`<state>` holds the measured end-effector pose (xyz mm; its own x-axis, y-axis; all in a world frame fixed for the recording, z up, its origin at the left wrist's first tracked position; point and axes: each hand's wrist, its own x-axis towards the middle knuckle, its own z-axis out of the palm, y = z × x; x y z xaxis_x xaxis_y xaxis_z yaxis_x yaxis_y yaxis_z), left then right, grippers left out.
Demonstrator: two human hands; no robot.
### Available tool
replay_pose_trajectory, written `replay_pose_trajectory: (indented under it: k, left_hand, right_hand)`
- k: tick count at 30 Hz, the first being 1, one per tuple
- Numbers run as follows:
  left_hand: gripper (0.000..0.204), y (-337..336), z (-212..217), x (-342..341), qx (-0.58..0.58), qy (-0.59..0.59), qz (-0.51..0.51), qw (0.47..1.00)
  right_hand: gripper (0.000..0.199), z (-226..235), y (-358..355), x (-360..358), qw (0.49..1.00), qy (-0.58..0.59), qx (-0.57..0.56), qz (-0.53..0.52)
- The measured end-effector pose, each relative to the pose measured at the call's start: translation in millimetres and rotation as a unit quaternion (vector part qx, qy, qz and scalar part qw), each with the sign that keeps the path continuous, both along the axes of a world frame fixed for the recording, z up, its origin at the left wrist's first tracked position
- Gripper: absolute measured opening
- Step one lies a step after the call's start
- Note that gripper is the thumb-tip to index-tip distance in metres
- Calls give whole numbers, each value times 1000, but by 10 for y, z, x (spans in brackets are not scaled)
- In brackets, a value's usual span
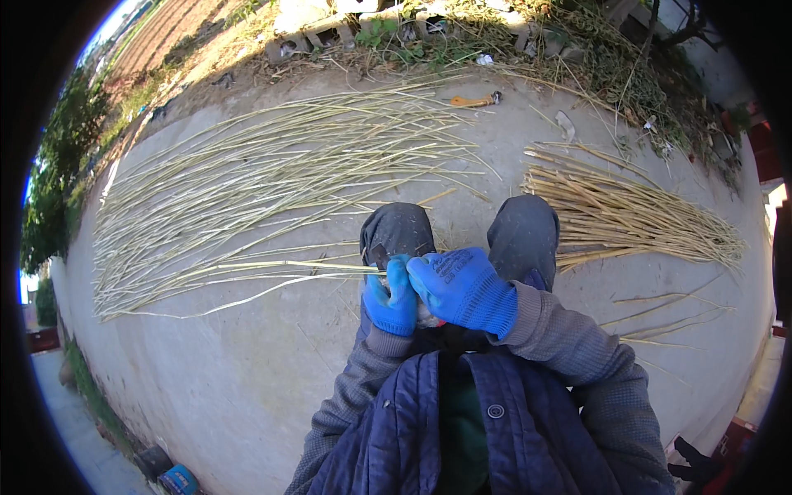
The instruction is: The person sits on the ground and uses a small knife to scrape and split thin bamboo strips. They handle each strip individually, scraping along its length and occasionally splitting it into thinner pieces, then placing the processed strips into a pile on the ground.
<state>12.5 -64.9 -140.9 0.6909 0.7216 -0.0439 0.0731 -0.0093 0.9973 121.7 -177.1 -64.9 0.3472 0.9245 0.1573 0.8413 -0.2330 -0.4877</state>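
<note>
Both my hands wear blue gloves and meet in front of my knees. My left hand (391, 299) is closed around the ends of a few long, thin, pale stalks (289, 268), which stretch away to the left. Against its thumb side my right hand (464, 287) is closed too, fingers curled; what it grips is hidden by the glove. A small dark flat piece (379, 255) shows just above the left fingers, and I cannot tell what it is. A bit of red peeks out below the hands.
Pale split stalks (272, 181) lie spread over the concrete ground (247, 371) at the left. A bundle of browner stalks (627, 210) is at the right, with loose ones nearer. Farther off lies an orange-handled tool (474, 101). A blue bucket (177, 478) stands lower left.
</note>
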Motion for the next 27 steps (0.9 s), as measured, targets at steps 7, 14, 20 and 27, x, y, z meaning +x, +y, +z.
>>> replay_pose_trajectory:
  k: [7,14,20,27]
  left_hand:
    - [24,72,154,-39,-44,55,-15,997]
    - [31,51,209,-51,22,31,-48,998]
    - [41,65,225,-133,-43,22,-46,998]
    - [43,219,339,-30,-225,-72,0,972]
  right_hand:
    - [15,-13,-47,-41,998,43,43,-19]
    - [17,-51,-32,-88,997,41,67,15]
    - [13,5,-59,-86,995,96,28,-11]
    - [17,242,-272,84,994,86,12,-63]
